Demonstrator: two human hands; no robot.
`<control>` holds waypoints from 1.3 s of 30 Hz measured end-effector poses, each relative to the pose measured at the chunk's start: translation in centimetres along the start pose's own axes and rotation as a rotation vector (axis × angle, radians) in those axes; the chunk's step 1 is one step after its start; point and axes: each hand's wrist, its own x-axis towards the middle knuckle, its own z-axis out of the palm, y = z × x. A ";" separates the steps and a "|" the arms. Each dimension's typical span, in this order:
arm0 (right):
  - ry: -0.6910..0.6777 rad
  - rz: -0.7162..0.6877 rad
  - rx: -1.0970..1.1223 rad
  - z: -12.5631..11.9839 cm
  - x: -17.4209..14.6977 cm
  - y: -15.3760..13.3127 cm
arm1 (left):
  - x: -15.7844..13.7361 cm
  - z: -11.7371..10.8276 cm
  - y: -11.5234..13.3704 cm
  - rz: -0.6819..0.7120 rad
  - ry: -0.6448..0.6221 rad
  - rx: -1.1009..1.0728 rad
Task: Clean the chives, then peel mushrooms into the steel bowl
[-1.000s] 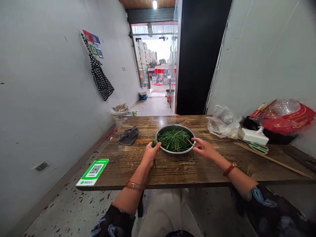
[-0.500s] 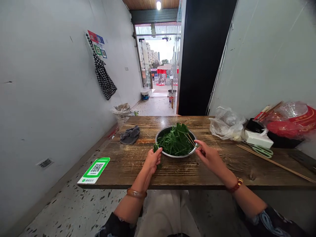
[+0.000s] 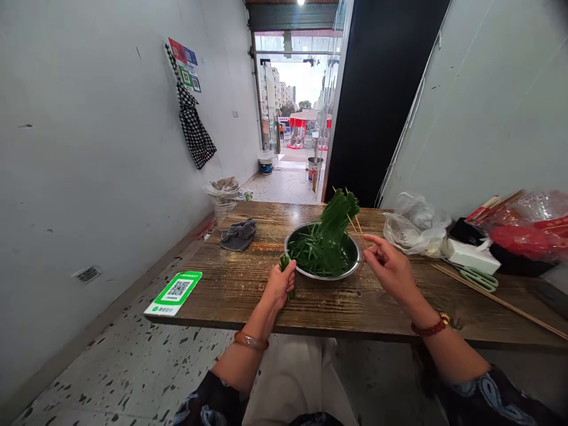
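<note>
Daylight came from the far doorway (image 3: pixel 295 100), its sky (image 3: pixel 302 77) nearly white; a ceiling lamp (image 3: pixel 300 2) glowed at the top edge, and glare marked the table's (image 3: pixel 248 284) far end. Space beneath was dim, the greens (image 3: pixel 337 216) dark. Wide lens slanted both walls (image 3: pixel 110 148); the red bag (image 3: pixel 519 239) looked soft.

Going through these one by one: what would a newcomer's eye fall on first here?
Probably the fan of greens, standing above the metal bowl mid-table on thin sticks in the right hand. At the bowl's near left, the left hand grips a small green bunch. Then the bright QR card on the table's near left corner.
</note>
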 end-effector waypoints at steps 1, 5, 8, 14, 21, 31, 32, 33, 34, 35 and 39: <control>-0.010 0.011 0.008 0.0 0.1 0.0 | 0.0 0.0 0.0 -0.001 0.003 -0.003; -0.003 0.068 0.117 0.2 0.3 -0.2 | 0.0 0.1 0.1 -0.004 0.010 -0.009; 0.016 0.114 0.242 0.3 0.4 -0.4 | 0.0 0.0 0.1 -0.005 0.017 -0.007; 0.029 0.122 0.310 0.6 0.3 -1.3 | -0.1 0.5 0.6 -0.027 0.019 0.026; 0.144 0.164 0.294 0.3 0.4 -1.0 | 0.7 0.6 1.2 0.001 0.047 0.054; 0.305 0.466 0.195 -4.2 -4.9 11.4 | 0.7 0.0 1.5 0.015 0.073 0.097; 0.277 0.495 0.061 -4.8 -5.7 12.8 | 0.8 -0.1 1.7 0.014 0.070 0.103; 0.242 0.524 -0.075 -5.3 -6.4 14.1 | 0.9 -0.2 1.8 0.014 0.071 0.107; 0.196 0.540 -0.189 -5.9 -7.1 15.2 | 1.0 -0.3 2.0 0.013 0.074 0.111; 0.124 0.533 -0.281 -6.6 -7.6 16.0 | 1.0 -0.5 2.1 0.011 0.076 0.115; 0.017 0.336 -0.603 -8.2 -8.1 16.0 | 1.3 -0.7 2.6 0.005 0.074 0.127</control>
